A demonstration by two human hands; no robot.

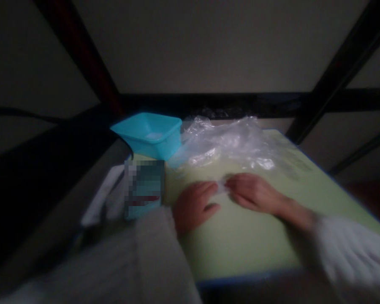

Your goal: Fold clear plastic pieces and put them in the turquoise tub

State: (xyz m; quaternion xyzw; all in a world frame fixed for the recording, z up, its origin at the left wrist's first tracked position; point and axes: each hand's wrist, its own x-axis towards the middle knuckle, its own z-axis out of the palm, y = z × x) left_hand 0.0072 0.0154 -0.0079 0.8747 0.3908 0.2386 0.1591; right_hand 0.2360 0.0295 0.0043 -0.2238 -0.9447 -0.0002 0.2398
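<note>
Whitish piece point(222, 187) | left hand point(196, 205): part-open, touching it | right hand point(252, 192): bunched against it, whether gripping, cannot tell

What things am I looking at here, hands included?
Table: one, yellow-green, blue-edged, centre
Tub: one, turquoise, table's far left
Pale thing: one, whitish, inside tub, unclear
Plastic: one heap, clear, right of tub
Pixelated item: one, mostly teal, nearer than tub
Pale slab: one, off-white, left of pixelated item
Bars: several, dark, around table
Wall: one, grey, background
Small piece: one, whitish, mid-table
Sleeves: two, pale, on the arms
Left hand: one, bare, at small piece's left
Right hand: one, bare, at its right
</note>
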